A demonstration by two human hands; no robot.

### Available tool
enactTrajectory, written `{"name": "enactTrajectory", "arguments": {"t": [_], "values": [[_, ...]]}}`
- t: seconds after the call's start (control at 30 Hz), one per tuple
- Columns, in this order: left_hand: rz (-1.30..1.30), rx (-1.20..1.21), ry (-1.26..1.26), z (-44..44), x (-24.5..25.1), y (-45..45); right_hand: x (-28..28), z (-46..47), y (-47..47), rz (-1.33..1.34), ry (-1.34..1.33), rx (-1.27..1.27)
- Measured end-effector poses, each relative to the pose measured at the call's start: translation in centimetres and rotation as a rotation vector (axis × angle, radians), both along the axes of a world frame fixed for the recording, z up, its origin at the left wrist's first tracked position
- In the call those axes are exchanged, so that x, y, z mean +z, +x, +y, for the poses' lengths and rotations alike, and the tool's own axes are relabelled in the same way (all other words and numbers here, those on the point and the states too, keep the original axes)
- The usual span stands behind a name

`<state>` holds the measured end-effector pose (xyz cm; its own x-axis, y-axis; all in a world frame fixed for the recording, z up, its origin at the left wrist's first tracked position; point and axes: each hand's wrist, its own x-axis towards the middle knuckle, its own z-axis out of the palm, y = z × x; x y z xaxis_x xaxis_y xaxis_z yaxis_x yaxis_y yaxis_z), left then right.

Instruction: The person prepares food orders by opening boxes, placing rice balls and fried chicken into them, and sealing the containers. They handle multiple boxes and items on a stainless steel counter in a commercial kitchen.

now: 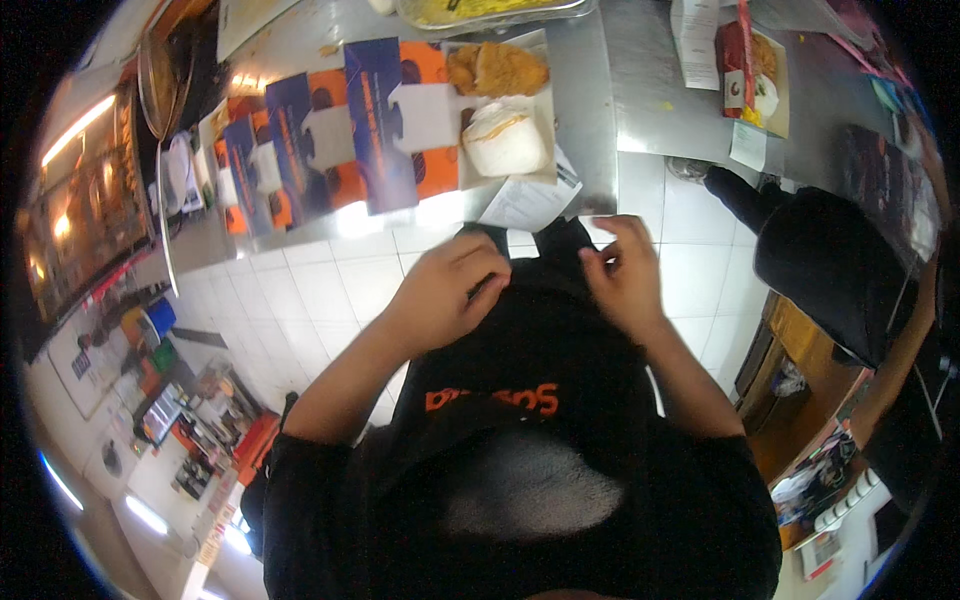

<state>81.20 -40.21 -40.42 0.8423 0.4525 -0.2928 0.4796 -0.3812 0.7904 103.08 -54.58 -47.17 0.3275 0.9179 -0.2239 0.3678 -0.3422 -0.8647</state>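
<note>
My left hand [459, 289] is raised in front of my apron, its fingers curled, with nothing visible in it. To its right my right hand [624, 274] hovers with bent, parted fingers and holds nothing. Just beyond both hands a paper slip [531, 202] bearing writing hangs over the counter's edge, touching neither. Behind it an open cardboard meal box [555, 112] holds fried chicken [499, 69] and a white wrapped item [506, 142]. The lid [382, 124] of this box, purple, orange and white, lies folded out to the left.
More open boxes [289, 146] line the steel counter [589, 82] at left. A tray of yellow food [495, 9] stands at the back. Another filled box [776, 82] is on the right-hand counter, near a co-worker in dark clothes [832, 262]. A wooden cabinet [795, 337] stands below.
</note>
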Motion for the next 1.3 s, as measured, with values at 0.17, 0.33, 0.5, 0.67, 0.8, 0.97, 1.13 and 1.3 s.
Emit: {"name": "enactTrajectory", "arguments": {"t": [0.17, 0.33, 0.5, 0.67, 0.8, 0.97, 1.13, 1.3], "values": [[0.726, -0.269, -0.393, -3.1, -4.5, -5.8, 0.8, -0.7, 3.4, -0.135, 0.046, 0.010], [0.568, -0.012, -0.482, -4.7, -6.5, -4.8, 0.5, 2.3, 4.6, -0.148, 0.091, 0.092], [0.492, 0.121, -0.657, -4.9, -7.9, -1.9, 0.4, 3.7, 3.5, -0.088, 0.150, 0.139], [0.700, -0.313, -0.496, -3.8, -9.3, -1.6, 0.9, 3.4, 3.1, -0.055, 0.147, 0.209], [0.434, -0.138, -0.405, -4.5, -6.1, -3.2, 1.5, 3.0, 3.6, -0.017, 0.109, 0.214], [-0.065, 0.357, -0.519, -6.5, -2.6, -6.1, 2.0, 3.6, 4.0, -0.044, 0.148, 0.258], [-0.271, 0.724, -0.649, -5.7, 0.6, -5.5, 4.8, 6.6, 0.8, 0.208, 0.225, 0.507], [-0.665, 0.953, -0.724, -5.6, 2.3, -4.2, 5.7, 9.2, -3.9, 0.533, 0.249, 0.653]]}}
